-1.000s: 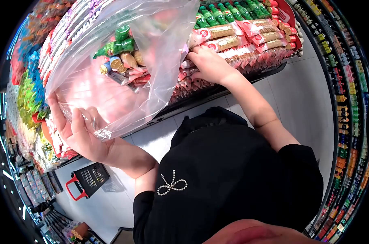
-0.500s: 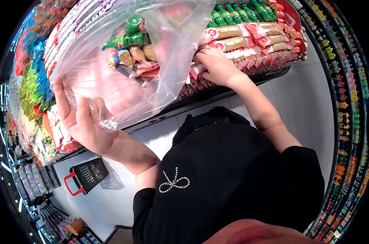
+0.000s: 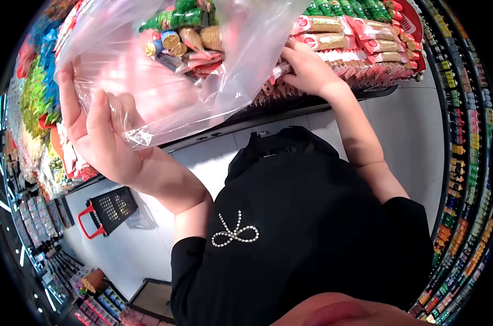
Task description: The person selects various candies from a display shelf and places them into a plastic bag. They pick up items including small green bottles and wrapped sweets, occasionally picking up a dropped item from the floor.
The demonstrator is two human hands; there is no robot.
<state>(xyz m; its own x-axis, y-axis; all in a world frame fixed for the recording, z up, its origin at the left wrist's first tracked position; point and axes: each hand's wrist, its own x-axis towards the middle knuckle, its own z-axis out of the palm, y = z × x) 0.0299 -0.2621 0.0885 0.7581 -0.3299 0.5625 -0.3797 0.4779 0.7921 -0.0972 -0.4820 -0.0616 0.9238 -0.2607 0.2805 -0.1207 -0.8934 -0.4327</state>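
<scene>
— What has the left hand (image 3: 102, 141) got?
— A large clear plastic bag (image 3: 165, 92), up at eleven o'clock of the view. The fingers (image 3: 97, 117) are wrapped round its crumpled lower edge, pinching the film against the palm.
— Anything inside?
— A small heap of green, gold and red wrapped sweets (image 3: 184, 38), lying at the bag's twelve o'clock end.
— And the right hand (image 3: 311, 70)?
— At one o'clock, palm down on the red-and-white biscuit packets (image 3: 366, 49) stacked on the shop shelf (image 3: 290, 108), just beside the bag. Its fingers curl over the packets; whether they grip one, I cannot tell.
— On the floor?
— A black mesh shopping basket with red handle (image 3: 108, 209) at eight o'clock, on the pale floor (image 3: 415, 136), well apart from both hands.
</scene>
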